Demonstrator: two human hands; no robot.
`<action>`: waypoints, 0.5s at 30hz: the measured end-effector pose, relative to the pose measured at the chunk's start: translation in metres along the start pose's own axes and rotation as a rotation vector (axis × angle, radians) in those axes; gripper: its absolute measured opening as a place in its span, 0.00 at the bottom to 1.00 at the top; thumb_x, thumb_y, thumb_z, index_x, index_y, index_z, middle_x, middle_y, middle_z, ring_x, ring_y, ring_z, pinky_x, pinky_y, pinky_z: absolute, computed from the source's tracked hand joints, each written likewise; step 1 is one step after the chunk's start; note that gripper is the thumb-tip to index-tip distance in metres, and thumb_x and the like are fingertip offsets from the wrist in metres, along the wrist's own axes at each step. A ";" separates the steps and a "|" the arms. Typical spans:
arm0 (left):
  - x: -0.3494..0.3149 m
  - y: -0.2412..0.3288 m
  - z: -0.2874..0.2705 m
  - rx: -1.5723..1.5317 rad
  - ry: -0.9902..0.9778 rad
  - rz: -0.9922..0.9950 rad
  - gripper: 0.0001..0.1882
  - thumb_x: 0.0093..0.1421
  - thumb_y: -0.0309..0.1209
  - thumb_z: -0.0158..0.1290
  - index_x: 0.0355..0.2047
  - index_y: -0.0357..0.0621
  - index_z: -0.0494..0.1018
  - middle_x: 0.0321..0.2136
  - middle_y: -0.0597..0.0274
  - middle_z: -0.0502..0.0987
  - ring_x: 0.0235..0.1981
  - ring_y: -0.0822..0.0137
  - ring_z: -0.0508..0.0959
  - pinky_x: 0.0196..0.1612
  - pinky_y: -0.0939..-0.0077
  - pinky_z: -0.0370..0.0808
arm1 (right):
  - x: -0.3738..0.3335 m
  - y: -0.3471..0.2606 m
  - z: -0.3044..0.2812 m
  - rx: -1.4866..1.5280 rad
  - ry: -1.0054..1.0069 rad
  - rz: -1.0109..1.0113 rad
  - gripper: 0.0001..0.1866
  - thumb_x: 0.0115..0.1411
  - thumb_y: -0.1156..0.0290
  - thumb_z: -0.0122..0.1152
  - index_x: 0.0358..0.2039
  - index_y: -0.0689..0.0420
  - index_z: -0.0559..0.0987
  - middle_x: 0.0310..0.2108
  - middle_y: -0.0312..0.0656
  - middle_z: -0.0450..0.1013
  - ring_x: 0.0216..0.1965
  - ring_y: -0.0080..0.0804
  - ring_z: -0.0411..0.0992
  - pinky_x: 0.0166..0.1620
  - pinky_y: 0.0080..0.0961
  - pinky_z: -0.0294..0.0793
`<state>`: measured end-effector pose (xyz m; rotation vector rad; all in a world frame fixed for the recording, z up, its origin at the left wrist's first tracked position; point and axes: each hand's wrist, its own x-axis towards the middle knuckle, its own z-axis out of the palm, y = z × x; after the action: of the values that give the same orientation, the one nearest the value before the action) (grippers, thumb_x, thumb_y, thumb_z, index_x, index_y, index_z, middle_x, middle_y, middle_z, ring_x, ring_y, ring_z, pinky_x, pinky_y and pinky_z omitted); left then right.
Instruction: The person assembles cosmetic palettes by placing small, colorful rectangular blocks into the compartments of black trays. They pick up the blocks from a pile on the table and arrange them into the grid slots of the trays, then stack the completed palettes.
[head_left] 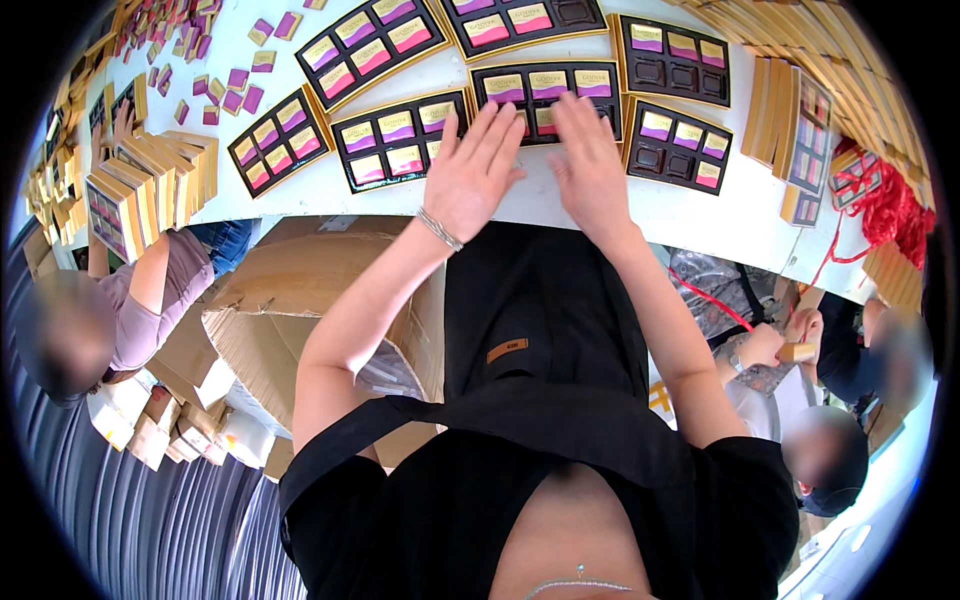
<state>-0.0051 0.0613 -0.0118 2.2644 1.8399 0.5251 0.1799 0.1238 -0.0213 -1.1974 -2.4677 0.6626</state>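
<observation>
My left hand (468, 178), with a bracelet at its wrist, lies palm down with fingers stretched over the lower left of the middle chocolate box (548, 82). It also covers part of the neighbouring box (388, 143). Fingers straight, my right hand (592, 172) reaches over the middle box's lower right; whether the fingertips touch the chocolates is hard to tell. Wrapped squares in gold, purple and pink fill the middle box's upper row, while my hands hide much of the lower one. To the right, another box (681, 147) has wrapped squares and bare dark compartments.
More open boxes (370, 45) line the table (400, 205). Loose wrapped chocolates (232, 102) lie far left, near upright stacked boxes (150, 175). Boxes (768, 115) and red ribbon (900, 215) are at right. A co-worker (150, 270) works at left, others (790, 390) at right. A cardboard carton (300, 270) stands below.
</observation>
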 end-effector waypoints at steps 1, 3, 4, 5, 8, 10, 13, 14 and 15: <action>-0.006 0.005 0.007 0.050 -0.027 -0.015 0.30 0.52 0.34 0.60 0.57 0.42 0.69 0.60 0.58 0.69 0.62 0.61 0.67 0.63 0.45 0.60 | -0.003 0.001 0.004 -0.077 -0.045 -0.039 0.35 0.52 0.68 0.66 0.61 0.57 0.67 0.65 0.42 0.61 0.66 0.41 0.58 0.65 0.49 0.56; -0.013 0.008 0.019 0.149 -0.066 -0.019 0.28 0.55 0.34 0.55 0.58 0.42 0.69 0.62 0.58 0.66 0.64 0.63 0.65 0.65 0.39 0.54 | -0.003 0.001 0.005 -0.192 -0.099 -0.085 0.36 0.52 0.63 0.66 0.62 0.55 0.67 0.66 0.39 0.60 0.68 0.37 0.56 0.66 0.51 0.53; -0.015 0.007 0.023 0.155 -0.054 -0.011 0.27 0.56 0.33 0.54 0.57 0.42 0.69 0.62 0.58 0.66 0.64 0.63 0.65 0.65 0.39 0.54 | -0.003 0.002 0.005 -0.230 -0.109 -0.093 0.36 0.52 0.61 0.66 0.62 0.55 0.67 0.66 0.39 0.60 0.68 0.36 0.56 0.67 0.51 0.51; -0.017 0.005 0.026 0.161 -0.041 -0.006 0.27 0.56 0.32 0.53 0.57 0.42 0.69 0.62 0.58 0.66 0.65 0.63 0.64 0.65 0.39 0.53 | -0.003 0.003 0.004 -0.268 -0.120 -0.104 0.37 0.52 0.60 0.66 0.62 0.55 0.67 0.66 0.38 0.60 0.68 0.35 0.56 0.67 0.51 0.50; -0.021 0.002 0.024 0.091 -0.070 -0.031 0.30 0.55 0.29 0.50 0.60 0.42 0.66 0.63 0.58 0.65 0.66 0.63 0.64 0.65 0.32 0.48 | -0.001 0.000 0.002 -0.277 -0.171 -0.119 0.37 0.52 0.60 0.65 0.63 0.54 0.67 0.67 0.38 0.60 0.68 0.35 0.56 0.68 0.51 0.47; -0.026 0.001 0.024 0.056 -0.106 -0.036 0.30 0.55 0.29 0.50 0.60 0.42 0.66 0.62 0.57 0.66 0.66 0.63 0.64 0.63 0.27 0.47 | -0.002 -0.001 0.001 -0.282 -0.219 -0.103 0.41 0.50 0.61 0.67 0.65 0.54 0.64 0.67 0.38 0.59 0.69 0.34 0.55 0.69 0.51 0.47; -0.017 -0.031 -0.011 0.054 0.064 -0.034 0.29 0.59 0.35 0.50 0.61 0.43 0.65 0.66 0.57 0.61 0.67 0.64 0.61 0.64 0.26 0.46 | 0.009 0.000 -0.010 -0.123 -0.163 -0.134 0.39 0.52 0.67 0.66 0.64 0.61 0.63 0.67 0.51 0.57 0.69 0.51 0.53 0.68 0.53 0.48; -0.011 -0.051 -0.030 0.072 0.114 -0.088 0.29 0.60 0.37 0.50 0.61 0.43 0.65 0.67 0.58 0.59 0.68 0.65 0.59 0.64 0.27 0.45 | 0.028 -0.009 -0.019 -0.114 -0.110 -0.152 0.36 0.54 0.71 0.65 0.63 0.63 0.64 0.66 0.53 0.58 0.68 0.53 0.54 0.68 0.51 0.50; -0.004 -0.087 -0.043 0.300 0.103 -0.231 0.30 0.61 0.39 0.50 0.63 0.40 0.62 0.67 0.56 0.58 0.69 0.63 0.58 0.65 0.34 0.49 | 0.056 -0.022 -0.024 -0.070 -0.046 -0.191 0.34 0.54 0.73 0.64 0.62 0.64 0.65 0.66 0.53 0.59 0.68 0.53 0.55 0.67 0.49 0.53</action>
<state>-0.1012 0.0729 -0.0031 2.1875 2.3326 0.3530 0.1436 0.1625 0.0157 -0.9631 -2.6214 0.5601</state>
